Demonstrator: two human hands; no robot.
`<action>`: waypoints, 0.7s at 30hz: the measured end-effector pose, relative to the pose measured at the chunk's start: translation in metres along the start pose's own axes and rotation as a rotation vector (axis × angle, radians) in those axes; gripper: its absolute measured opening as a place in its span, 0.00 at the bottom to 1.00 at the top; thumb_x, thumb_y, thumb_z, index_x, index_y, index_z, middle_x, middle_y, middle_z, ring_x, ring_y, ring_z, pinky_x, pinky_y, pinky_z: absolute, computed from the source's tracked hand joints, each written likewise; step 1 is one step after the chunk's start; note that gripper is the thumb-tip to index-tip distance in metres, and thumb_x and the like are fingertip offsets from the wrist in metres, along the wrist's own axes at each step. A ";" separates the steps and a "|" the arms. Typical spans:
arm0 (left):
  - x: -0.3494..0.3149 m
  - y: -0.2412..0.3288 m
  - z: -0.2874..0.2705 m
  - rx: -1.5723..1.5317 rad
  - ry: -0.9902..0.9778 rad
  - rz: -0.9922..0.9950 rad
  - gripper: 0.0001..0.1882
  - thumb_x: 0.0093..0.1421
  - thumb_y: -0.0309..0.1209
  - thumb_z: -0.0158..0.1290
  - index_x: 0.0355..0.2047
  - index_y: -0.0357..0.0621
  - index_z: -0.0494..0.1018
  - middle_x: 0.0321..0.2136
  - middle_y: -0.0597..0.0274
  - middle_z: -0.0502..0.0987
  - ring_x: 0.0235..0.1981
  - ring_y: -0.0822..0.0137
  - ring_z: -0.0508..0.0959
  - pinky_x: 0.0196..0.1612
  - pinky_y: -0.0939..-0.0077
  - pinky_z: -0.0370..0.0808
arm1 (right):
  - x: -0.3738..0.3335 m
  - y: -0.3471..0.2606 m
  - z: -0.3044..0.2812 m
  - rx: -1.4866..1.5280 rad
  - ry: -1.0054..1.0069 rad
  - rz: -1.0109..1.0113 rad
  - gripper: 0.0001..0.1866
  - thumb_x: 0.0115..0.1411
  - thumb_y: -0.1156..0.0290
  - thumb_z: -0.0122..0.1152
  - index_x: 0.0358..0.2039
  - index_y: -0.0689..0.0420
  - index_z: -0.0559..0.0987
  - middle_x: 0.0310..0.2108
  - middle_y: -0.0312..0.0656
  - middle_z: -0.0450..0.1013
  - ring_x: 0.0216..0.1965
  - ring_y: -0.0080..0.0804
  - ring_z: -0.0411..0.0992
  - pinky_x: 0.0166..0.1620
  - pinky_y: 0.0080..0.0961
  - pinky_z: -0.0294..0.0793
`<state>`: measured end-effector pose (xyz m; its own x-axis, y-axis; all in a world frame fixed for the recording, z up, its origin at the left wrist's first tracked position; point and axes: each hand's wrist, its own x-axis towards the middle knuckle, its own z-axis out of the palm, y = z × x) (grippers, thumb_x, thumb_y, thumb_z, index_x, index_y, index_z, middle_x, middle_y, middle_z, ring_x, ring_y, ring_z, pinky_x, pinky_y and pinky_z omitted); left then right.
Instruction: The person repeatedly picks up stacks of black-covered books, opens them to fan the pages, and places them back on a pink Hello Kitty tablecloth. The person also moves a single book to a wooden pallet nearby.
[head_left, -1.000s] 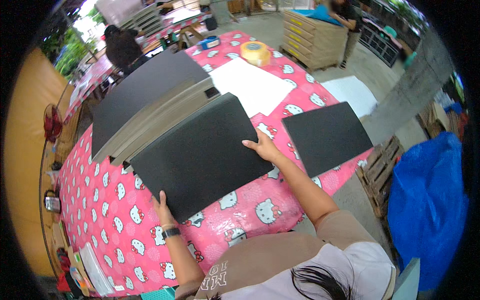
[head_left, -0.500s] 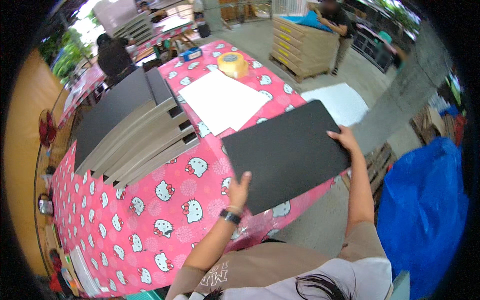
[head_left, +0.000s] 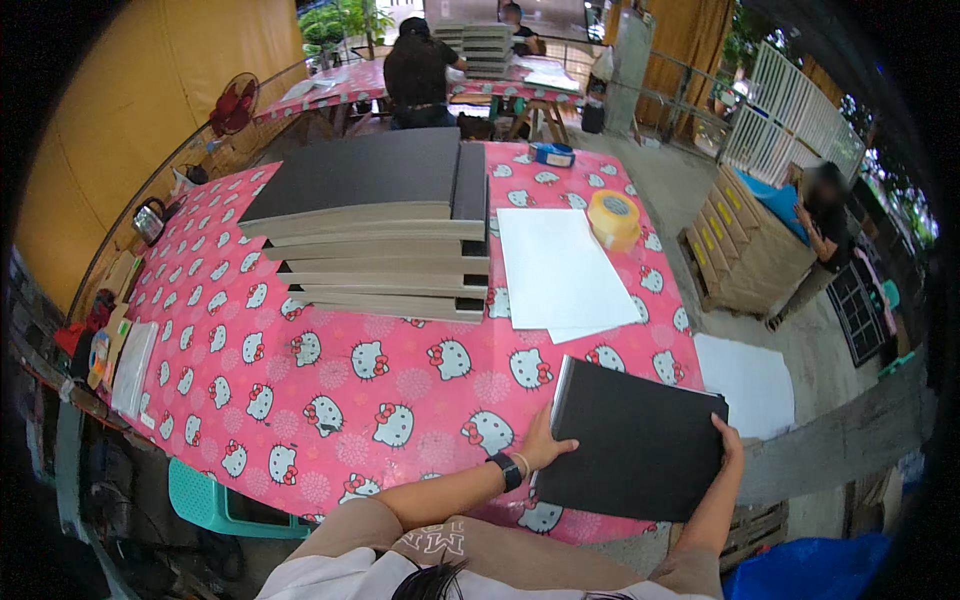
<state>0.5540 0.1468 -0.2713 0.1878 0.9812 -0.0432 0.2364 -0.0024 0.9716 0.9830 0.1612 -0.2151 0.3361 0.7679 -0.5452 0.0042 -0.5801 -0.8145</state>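
A black rectangular board (head_left: pixel 640 440) lies at the near right of the table between my two hands. Pale layered edges show along its left and top sides. My left hand (head_left: pixel 545 447) grips its left edge, thumb on top and the other fingers mostly hidden. On the opposite edge, my right hand (head_left: pixel 731 446) has its fingers curled round the side. Farther left stands a stack of black-topped panels (head_left: pixel 365 180) with grey-beige edges, the layers unevenly set. White sheets (head_left: pixel 560 270) lie just beyond the board, beside a thick roll of yellowish tape (head_left: pixel 614 220).
A pink cat-patterned cloth (head_left: pixel 330 400) covers the table. A blue tape roll (head_left: pixel 552 154) sits at its far edge. One co-worker (head_left: pixel 420 80) is at a far table; another (head_left: pixel 825 225) stands by a brown stack (head_left: pixel 750 245). A teal stool (head_left: pixel 225 505) stands at the near left.
My view has swung, so the table and stack sit farther right in it. The black board looks shorter and is nearer my body, its pale edges now showing. Both hands stay on it.
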 end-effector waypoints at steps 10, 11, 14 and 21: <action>-0.010 0.055 -0.079 -0.972 -0.431 -0.344 0.32 0.50 0.30 0.59 0.54 0.39 0.59 0.49 0.57 0.68 0.48 0.64 0.70 0.51 0.68 0.66 | -0.226 -0.089 0.049 -0.008 0.308 -0.721 0.38 0.48 0.63 0.66 0.54 0.69 0.61 0.46 0.53 0.66 0.47 0.42 0.66 0.49 0.34 0.65; -0.023 0.067 -0.090 -0.877 -0.336 -0.279 0.33 0.50 0.29 0.59 0.55 0.39 0.59 0.49 0.58 0.67 0.50 0.64 0.67 0.53 0.68 0.64 | -0.248 -0.091 0.057 0.020 0.381 -0.764 0.39 0.47 0.63 0.67 0.54 0.69 0.61 0.46 0.52 0.66 0.46 0.42 0.66 0.49 0.35 0.65; -0.077 0.077 -0.140 -0.806 -0.138 0.042 0.37 0.45 0.28 0.62 0.55 0.38 0.59 0.49 0.59 0.67 0.53 0.65 0.64 0.55 0.68 0.62 | -0.268 -0.080 0.074 0.184 0.272 -0.940 0.37 0.45 0.64 0.68 0.51 0.67 0.62 0.44 0.49 0.66 0.43 0.39 0.66 0.47 0.36 0.67; -0.165 0.095 -0.332 -0.273 0.435 0.263 0.27 0.38 0.23 0.65 0.42 0.36 0.71 0.34 0.64 0.76 0.35 0.71 0.75 0.41 0.75 0.73 | -0.225 -0.034 0.243 0.186 -0.126 -0.853 0.31 0.41 0.81 0.59 0.50 0.63 0.66 0.44 0.40 0.68 0.42 0.31 0.67 0.48 0.26 0.65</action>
<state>0.2291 0.0486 -0.0948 -0.2163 0.9435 0.2511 -0.0304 -0.2635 0.9642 0.6783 0.0737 -0.1126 0.1815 0.9498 0.2549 0.0496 0.2500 -0.9670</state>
